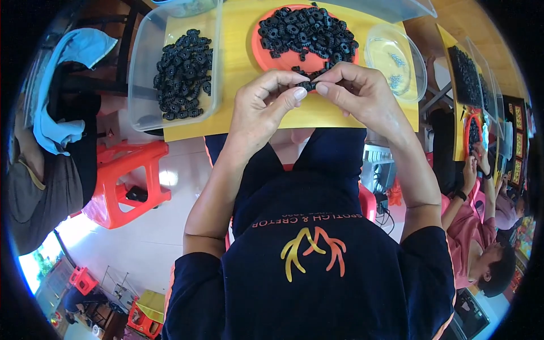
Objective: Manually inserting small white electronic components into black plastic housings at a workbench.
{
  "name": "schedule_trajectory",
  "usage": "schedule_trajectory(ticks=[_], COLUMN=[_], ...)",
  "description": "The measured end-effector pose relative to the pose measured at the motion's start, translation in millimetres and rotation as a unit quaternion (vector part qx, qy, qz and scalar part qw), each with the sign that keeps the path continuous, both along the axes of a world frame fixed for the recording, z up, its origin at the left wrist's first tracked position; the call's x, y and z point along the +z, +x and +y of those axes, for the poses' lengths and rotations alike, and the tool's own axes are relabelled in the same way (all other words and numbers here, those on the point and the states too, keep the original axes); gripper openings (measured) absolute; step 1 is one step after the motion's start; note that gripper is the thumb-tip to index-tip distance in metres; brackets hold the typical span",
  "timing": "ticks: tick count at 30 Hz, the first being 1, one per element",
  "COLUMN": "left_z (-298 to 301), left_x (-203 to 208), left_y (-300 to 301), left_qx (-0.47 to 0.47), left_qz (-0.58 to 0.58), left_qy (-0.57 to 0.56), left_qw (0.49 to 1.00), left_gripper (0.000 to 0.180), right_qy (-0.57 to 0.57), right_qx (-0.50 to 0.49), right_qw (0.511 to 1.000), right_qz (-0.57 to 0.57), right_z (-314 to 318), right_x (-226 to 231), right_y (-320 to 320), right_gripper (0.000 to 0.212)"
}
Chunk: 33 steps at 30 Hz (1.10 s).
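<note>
In the head view, the person's left hand [262,103] and right hand [367,97] meet over the near edge of a yellow tabletop [235,56], both pinching one small black plastic part [306,85] between thumbs and fingertips; the fingers partly hide it, so its exact shape cannot be told. The part is just on the near side of an orange-red round plate [262,58], which bears a heap of similar black parts [306,29], a few of them spilling toward the fingers. Left of the plate, a clear rectangular plastic bin [136,90] contains a looser pile of black pieces [182,73]. Right of the plate, near the right hand, stands a clear shallow tub [420,73] with small silvery pieces [395,60] lying in two clusters. A red plastic stool [156,180] is on the floor below the bin. At far right, a co-worker in a pink top [466,246] reaches toward a red tray [470,148] containing black pieces too small to make out.
</note>
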<state>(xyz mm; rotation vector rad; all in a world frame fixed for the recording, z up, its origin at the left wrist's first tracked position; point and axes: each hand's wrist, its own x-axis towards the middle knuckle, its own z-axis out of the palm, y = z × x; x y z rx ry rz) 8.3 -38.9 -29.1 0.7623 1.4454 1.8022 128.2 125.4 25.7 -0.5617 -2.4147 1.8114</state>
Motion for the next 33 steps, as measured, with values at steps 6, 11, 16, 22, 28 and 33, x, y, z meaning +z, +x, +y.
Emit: schedule_trajectory(ticks=[6, 11, 16, 22, 28, 33], left_z=[0, 1, 0, 2, 3, 3], left_x=[1, 5, 7, 2, -1, 3], left_y=[1, 1, 0, 1, 2, 2], left_qx=[-0.007, -0.011, -0.022, -0.039, -0.065, -0.075], left_qz=[0.038, 0.049, 0.096, 0.086, 0.024, 0.001], left_qy=[-0.004, -0.012, -0.023, -0.052, -0.044, -0.019], left_qw=[0.999, 0.999, 0.995, 0.994, 0.997, 0.997], left_gripper=[0.014, 0.015, 0.013, 0.014, 0.014, 0.015], right_qy=[0.028, 0.068, 0.114, 0.251, 0.141, -0.139], right_qx=[0.007, 0.027, 0.052, 0.080, 0.104, 0.119], right_qw=[0.999, 0.997, 0.992, 0.964, 0.983, 0.980], right_qz=[0.025, -0.014, -0.021, 0.021, -0.055, -0.082], right_z=[0, -1, -2, -5, 2, 20], right_x=[-11, -4, 4, 3, 12, -2], right_y=[-1, 0, 0, 3, 1, 5], right_gripper=[0.012, 0.015, 0.023, 0.023, 0.024, 0.030])
